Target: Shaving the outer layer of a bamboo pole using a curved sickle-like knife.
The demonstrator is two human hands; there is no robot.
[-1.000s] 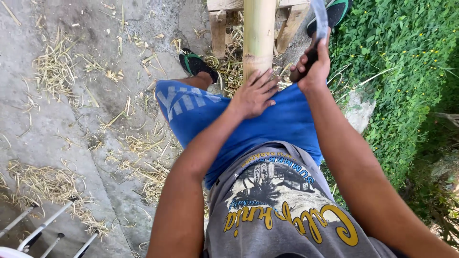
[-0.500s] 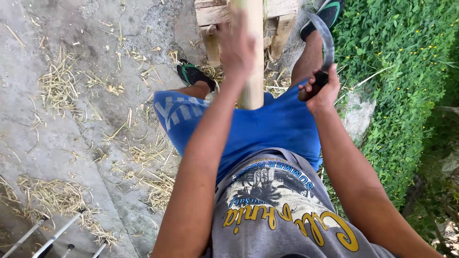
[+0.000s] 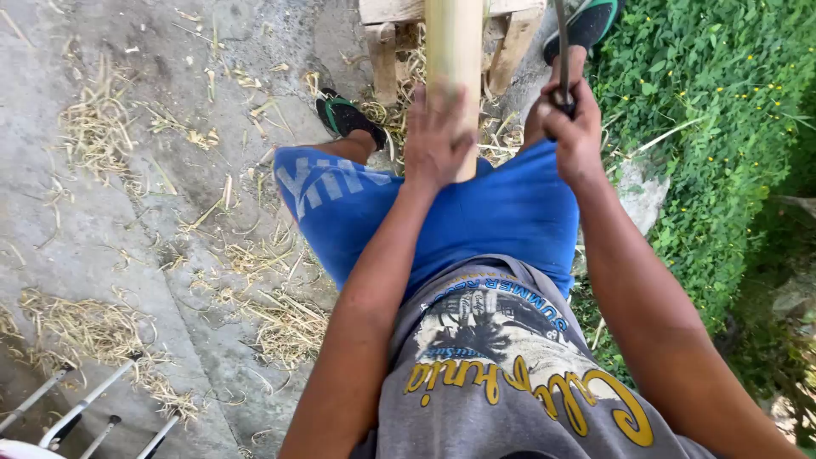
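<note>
A pale yellow bamboo pole [image 3: 453, 51] runs from my lap up past the top of the view. My left hand [image 3: 435, 140] wraps around it just above my blue shorts [image 3: 501, 212]. My right hand [image 3: 574, 127] is closed on the dark handle of a long knife [image 3: 562, 42]. Its blade points up beside the pole, to the right of it, with a small gap between them. The pole's far end rests over a wooden stand [image 3: 399, 25].
Bamboo shavings [image 3: 280, 314] litter the grey concrete ground on the left. My feet in green-and-black sandals [image 3: 348, 115] flank the stand. Dense green plants [image 3: 714, 127] fill the right side. White metal legs [image 3: 76, 416] stick in at the bottom left.
My left hand slid up the pole, then came back down a little. My right hand turned the knife upright and brought it closer to the pole. The view shifted slightly.
</note>
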